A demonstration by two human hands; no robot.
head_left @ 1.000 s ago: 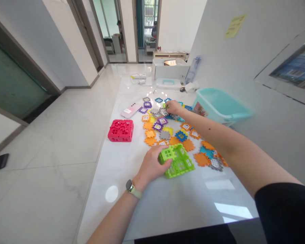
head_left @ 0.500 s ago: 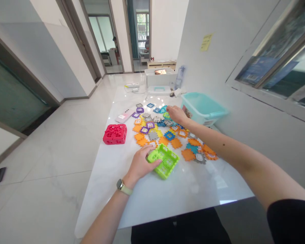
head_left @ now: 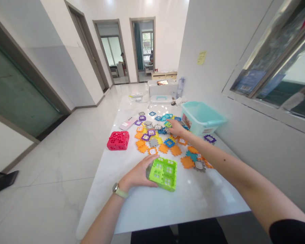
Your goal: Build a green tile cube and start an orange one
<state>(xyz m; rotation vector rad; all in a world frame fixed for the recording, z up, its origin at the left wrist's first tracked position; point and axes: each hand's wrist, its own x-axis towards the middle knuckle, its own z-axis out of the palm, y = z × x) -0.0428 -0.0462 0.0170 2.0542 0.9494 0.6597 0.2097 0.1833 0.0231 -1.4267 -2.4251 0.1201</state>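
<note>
On the white table, my left hand (head_left: 142, 172) grips the left side of a bright green open box (head_left: 165, 173) built from interlocking window-pattern tiles. The box stands with its open side up, tilted towards me. Farther off, my right hand (head_left: 176, 127) reaches into the spread of tiles, its thumb and index finger around a small green tile (head_left: 168, 124). Orange tiles (head_left: 163, 148), a blue window tile (head_left: 169, 142), purple tiles (head_left: 151, 132) and grey tiles (head_left: 153, 142) lie around and below that hand. Part of the green tile is hidden by my fingers.
A closed-looking red tile box (head_left: 118, 140) sits at the left edge, with a pink phone (head_left: 127, 123) behind it. To the right stands a turquoise bin (head_left: 203, 117) against the wall. A white box (head_left: 162, 88), a lidded case (head_left: 161, 99) and a bottle (head_left: 180, 87) stand at the back.
My right hand's fingers have gone from curled above the tiles to spread around the green tile. The green box has turned more upright in my left hand. The view has tipped upward.
</note>
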